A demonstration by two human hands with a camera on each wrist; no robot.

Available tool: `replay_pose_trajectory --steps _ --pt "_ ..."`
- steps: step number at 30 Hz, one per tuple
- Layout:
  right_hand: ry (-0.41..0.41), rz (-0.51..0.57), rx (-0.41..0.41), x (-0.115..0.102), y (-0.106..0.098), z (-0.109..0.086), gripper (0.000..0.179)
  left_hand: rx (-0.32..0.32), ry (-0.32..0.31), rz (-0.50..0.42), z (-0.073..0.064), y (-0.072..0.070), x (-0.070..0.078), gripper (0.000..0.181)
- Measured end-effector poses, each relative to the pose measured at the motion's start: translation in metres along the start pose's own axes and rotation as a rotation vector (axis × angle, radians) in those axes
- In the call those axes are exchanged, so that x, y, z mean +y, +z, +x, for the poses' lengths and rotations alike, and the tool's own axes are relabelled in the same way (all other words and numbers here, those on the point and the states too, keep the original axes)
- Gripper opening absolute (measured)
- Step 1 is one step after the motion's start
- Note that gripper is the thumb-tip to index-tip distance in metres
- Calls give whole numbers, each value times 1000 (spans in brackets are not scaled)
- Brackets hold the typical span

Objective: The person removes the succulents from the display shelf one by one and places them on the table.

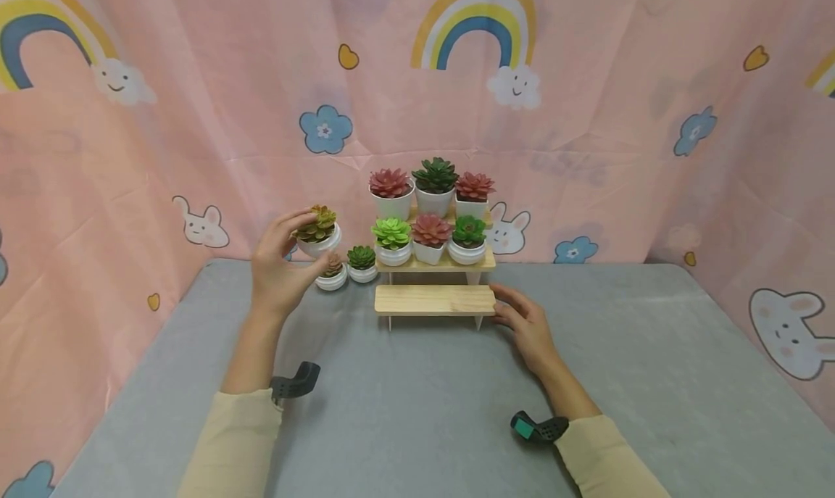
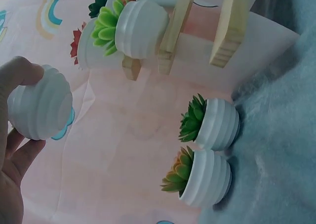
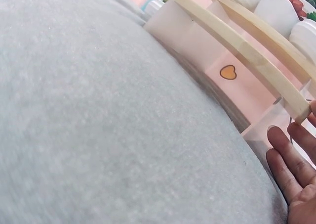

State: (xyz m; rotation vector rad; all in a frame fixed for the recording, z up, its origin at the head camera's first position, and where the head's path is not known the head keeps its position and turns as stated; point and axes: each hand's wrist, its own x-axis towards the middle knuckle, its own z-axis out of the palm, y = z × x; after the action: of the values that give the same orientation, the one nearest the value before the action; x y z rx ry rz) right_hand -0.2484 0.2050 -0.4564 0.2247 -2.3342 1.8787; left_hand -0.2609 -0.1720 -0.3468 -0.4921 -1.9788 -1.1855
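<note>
My left hand [image 1: 277, 266] holds a white ribbed pot with a yellow-green succulent [image 1: 317, 226] in the air, left of a tiered wooden stand. In the left wrist view the thumb and fingertips press the sides of this pot [image 2: 42, 105], whose base faces the camera. Below it, two small potted succulents stand side by side on the table: one orange-tinged [image 1: 332, 277], one dark green [image 1: 362, 264]. My right hand [image 1: 525, 328] touches the right end of the stand's bare lowest shelf [image 1: 434, 300]. In the right wrist view its fingers [image 3: 286, 159] are mostly straight beside the shelf end.
On the middle shelf [image 1: 430, 264] stand a light green, a reddish and a green succulent. Two reddish succulents flank a dark green one [image 1: 435, 179] on the top tier. The grey-covered table [image 1: 417, 411] meets a pink printed curtain [image 1: 261, 121] behind the stand.
</note>
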Motion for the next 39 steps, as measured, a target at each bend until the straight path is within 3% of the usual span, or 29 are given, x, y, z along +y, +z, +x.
replay_pose_trajectory --steps 22,39 --pt "-1 3 0 1 -1 1 40 47 -141 112 -10 -4 -37 53" --pt "1 -15 5 0 -1 -1 39 48 -223 86 -23 -1 -66 53"
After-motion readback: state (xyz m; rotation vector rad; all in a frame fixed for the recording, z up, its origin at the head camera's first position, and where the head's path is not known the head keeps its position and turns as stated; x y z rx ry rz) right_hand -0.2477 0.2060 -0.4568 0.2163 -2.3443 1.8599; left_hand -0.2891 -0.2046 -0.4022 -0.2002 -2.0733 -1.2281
